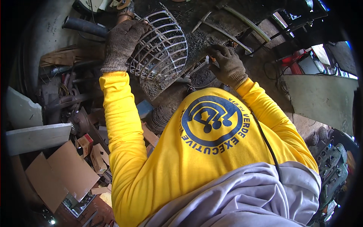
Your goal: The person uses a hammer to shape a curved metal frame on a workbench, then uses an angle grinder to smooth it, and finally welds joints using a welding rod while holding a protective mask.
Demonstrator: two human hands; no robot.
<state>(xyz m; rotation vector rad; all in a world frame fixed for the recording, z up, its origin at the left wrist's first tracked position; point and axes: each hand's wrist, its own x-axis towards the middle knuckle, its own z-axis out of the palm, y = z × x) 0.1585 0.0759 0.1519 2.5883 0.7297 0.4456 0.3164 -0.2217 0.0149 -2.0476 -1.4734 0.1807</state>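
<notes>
My left hand (123,42), in a dirty brown knit glove, is closed on the left edge of a curved cage of metal bars (163,41). Its bars bow outward like a basket, with long ribs crossed by a central strip. My right hand (226,63), gloved alike, is to the right of the cage and apart from its bars. Those fingers are curled, and a small orange and whitish bit (211,59) shows at their tips; what they hold is mostly hidden. Under the cage lies a grimy flat plate (157,87) strewn with dark grit.
A hammer (202,21) and curved metal strips (227,32) lie beyond my right hand. A dark pipe (84,26) points toward my left wrist. Scrap metal, a wire coil (162,118) and cardboard (62,172) crowd the left. A greenish panel (321,96) stands at right.
</notes>
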